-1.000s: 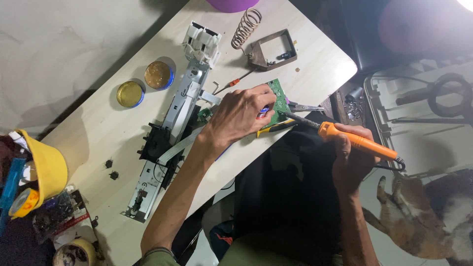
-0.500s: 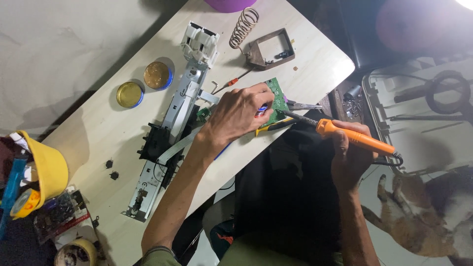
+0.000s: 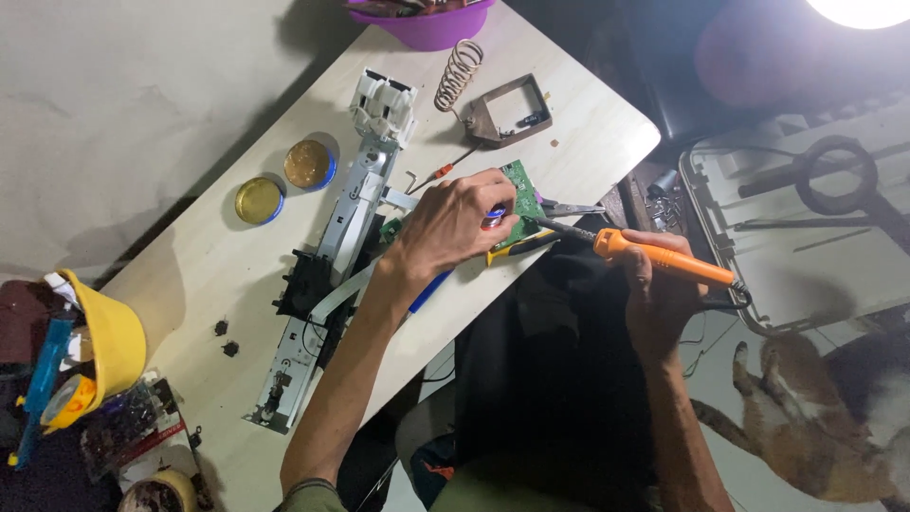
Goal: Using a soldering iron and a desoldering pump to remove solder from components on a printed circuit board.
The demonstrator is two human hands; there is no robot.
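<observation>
Since the earlier frames almost nothing moved: my left hand (image 3: 455, 223) stays planted on the small green circuit board (image 3: 519, 194) and my right hand (image 3: 659, 284) keeps the orange-handled soldering iron (image 3: 654, 256) angled in from the right, its dark metal tip still at the board's near edge. View drifted a bit, that's all.

Left hand: fingers curled, pressing down on the board and closed around something small with blue on it — cannot tell what. Board sits at the near edge of the pale wooden table (image 3: 190, 275), partly under my knuckles, its far corner showing. Yellow-and-black tool handle (image 3: 517, 248) pokes out just below the hand, touching the table edge. Blue pen-like stick (image 3: 431, 289) lies under my wrist.

Right hand: clenched round the iron's orange grip, off the table over my dark lap, cord trailing behind.

Around it: long grey metal printer-type mechanism (image 3: 327, 275) with a black plastic block, running diagonally left of my forearm; white plastic part (image 3: 384, 102) at its far end. Two round open tins of amber flux, one blue-rimmed (image 3: 310, 163), one beside it (image 3: 259, 200), well left of the board. Coiled wire soldering-iron stand on a brown base (image 3: 502, 109) beyond the board. Small red-handled screwdriver (image 3: 438, 173) just past my fingers. Scissors (image 3: 569, 209) right of the board. Purple plastic bowl (image 3: 427, 24) at the far edge. Yellow plastic container (image 3: 104, 341) of odds at far left. Tan cat (image 3: 815, 417) on the floor to the right.
</observation>
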